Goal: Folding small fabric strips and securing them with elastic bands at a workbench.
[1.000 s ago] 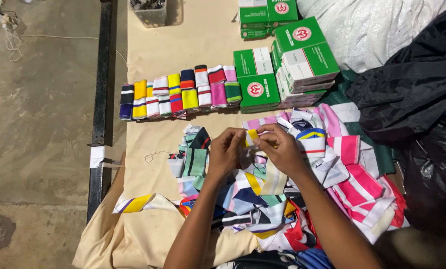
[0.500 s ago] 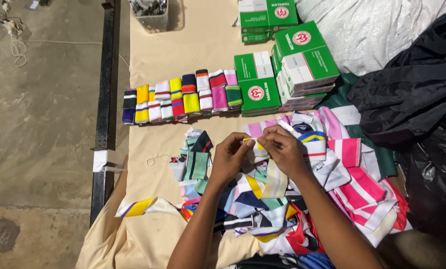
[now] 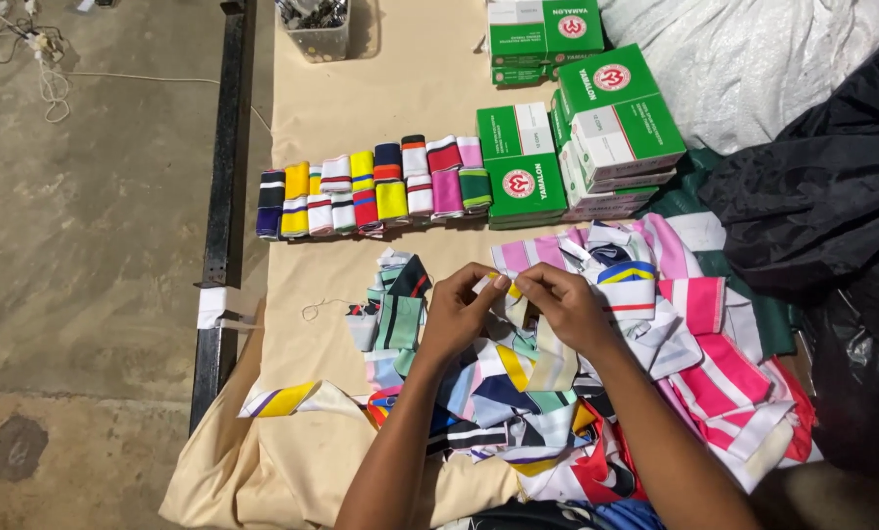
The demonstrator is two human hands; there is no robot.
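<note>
Pinching one cloth strip (image 3: pixel 511 299) between them, the left hand (image 3: pixel 459 312) and right hand (image 3: pixel 567 306) grip it above the pile (image 3: pixel 557 393); its tail hangs below the fingertips.

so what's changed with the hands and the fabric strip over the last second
Little. The left hand and right hand have closed in, fingertips now meeting on the pale strip, which hangs down over the loose pile of striped pieces. Earlier a yellow bit showed between them. The row of folded bands and green boxes stayed put.
</note>
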